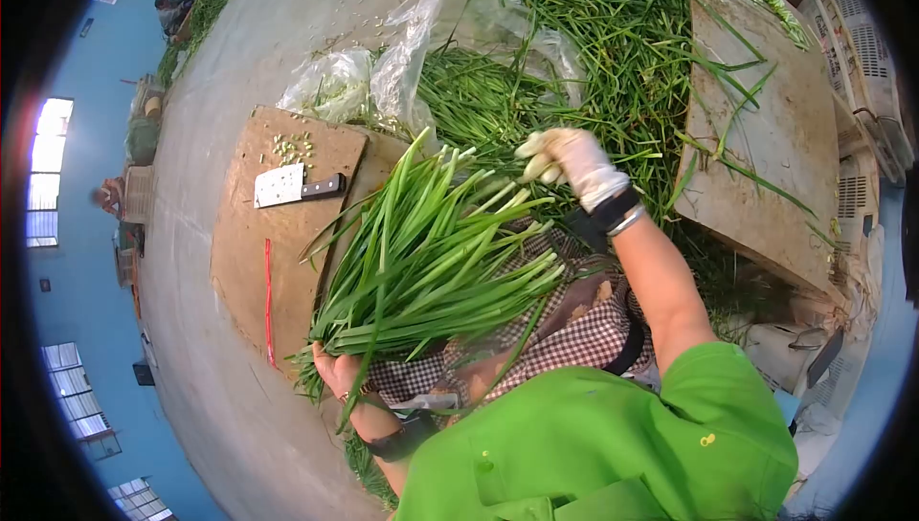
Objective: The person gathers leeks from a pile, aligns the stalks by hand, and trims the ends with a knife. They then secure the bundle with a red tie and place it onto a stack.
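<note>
A thick bunch of garlic chives (431, 263) lies across my lap, its pale stem ends fanned toward the right. My left hand (340, 371) is closed around the leafy end of the bunch, at its lower left. My right hand (571, 162), in a whitish glove, is raised above the stem ends with its fingers curled. Whether anything is pinched in them cannot be made out. Behind it more cut chives (488, 90) lie on a clear plastic sheet (397, 76).
To the left a wooden board (235, 277) carries a cleaver (297, 186), small cut stem pieces (292, 148) and a red strip (269, 301). A large heap of greens (613, 33) lies ahead. At right stands another board (766, 138) with loose leaves, beside plastic crates (852, 191).
</note>
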Tool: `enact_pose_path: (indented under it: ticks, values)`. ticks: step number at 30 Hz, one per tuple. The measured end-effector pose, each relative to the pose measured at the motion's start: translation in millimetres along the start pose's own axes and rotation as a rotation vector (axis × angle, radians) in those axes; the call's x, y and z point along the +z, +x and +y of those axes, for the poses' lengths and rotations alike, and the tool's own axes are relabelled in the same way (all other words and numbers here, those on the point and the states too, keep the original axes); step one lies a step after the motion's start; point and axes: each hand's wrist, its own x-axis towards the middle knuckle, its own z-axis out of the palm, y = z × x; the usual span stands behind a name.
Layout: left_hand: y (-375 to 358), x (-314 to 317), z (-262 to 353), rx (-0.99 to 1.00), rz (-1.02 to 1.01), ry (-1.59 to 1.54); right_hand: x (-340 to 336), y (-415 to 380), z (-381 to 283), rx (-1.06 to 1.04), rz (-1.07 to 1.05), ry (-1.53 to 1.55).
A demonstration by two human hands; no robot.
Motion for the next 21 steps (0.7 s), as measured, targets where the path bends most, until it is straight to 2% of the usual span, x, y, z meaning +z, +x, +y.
enact_pose_path:
  ticks: [1,3,5,7,9,10,11,13,14,17,18,21]
  values:
    - [-0.8,-1.8,0.1,0.008,0.010,0.077,-11.1,0.9,2.4,-0.047,0.093,0.084]
    - [-1.8,-1.5,-2.1,-0.009,0.021,-0.014,-14.9,-24.7,-14.8,0.126,0.074,-0.103]
    - [2.5,0.2,-5.2,-0.019,0.030,-0.113,-35.9,-27.9,12.8,0.155,-0.187,-0.440]
    - [6.4,-7.7,-13.1,0.044,-0.033,-0.076,-9.3,-51.6,9.6,0.011,-0.435,-0.435]
    - [0.9,0.3,1.7,0.024,-0.023,0.090,19.6,-60.6,13.0,-0.076,-0.425,-0.629]
    - [2.4,-2.3,-0.6,-0.001,-0.011,0.022,22.8,-48.7,41.4,-0.084,-0.426,-0.469]
    - [6.6,-6.3,-5.7,-0.025,0.003,-0.050,25.5,-40.3,47.8,0.110,-0.330,-0.535]
    - [13.8,-18.3,-15.7,-0.050,0.035,-0.124,35.9,-46.0,19.7,0.117,-0.238,-0.649]
    - [15.1,-21.8,-17.7,-0.056,0.047,-0.127,41.1,-46.5,10.9,-0.051,-0.145,-1.128]
    - [14.1,-21.2,-19.5,-0.069,0.052,-0.174,47.9,-45.0,4.4,-0.156,-0.118,-1.335]
    - [12.8,-18.7,-18.1,-0.072,0.049,-0.194,51.5,-45.2,-9.8,0.034,-0.217,-1.303]
    - [17.2,-23.8,-25.4,-0.105,0.027,-0.280,54.7,-44.5,6.9,-0.204,-0.206,-1.357]
